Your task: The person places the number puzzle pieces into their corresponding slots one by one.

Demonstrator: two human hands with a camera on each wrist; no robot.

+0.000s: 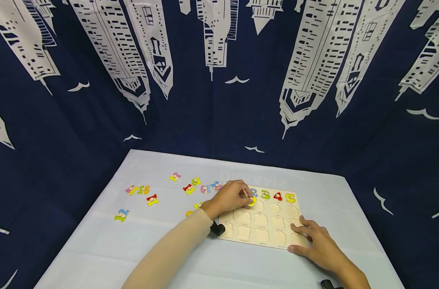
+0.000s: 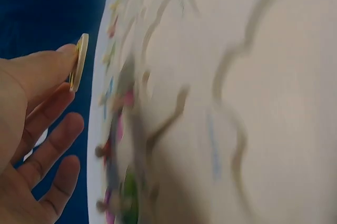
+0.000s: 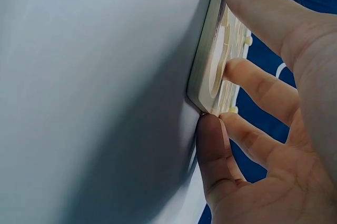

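My left hand pinches a yellow puzzle piece between thumb and index finger, over the second row of a pale wooden puzzle board. In the left wrist view the piece stands edge-on, clear of the board, with the other fingers loosely bent. My right hand rests at the board's near right corner. Its thumb touches the front edge and an index finger lies over a recess. Along the top row sit a blue 2, a green 3, a red 4 and a yellow 5.
Several loose number pieces lie on the white tabletop left of the board, among them a green-and-blue 12 and a red-and-yellow piece. A dark blue curtain with white buildings hangs behind the table.
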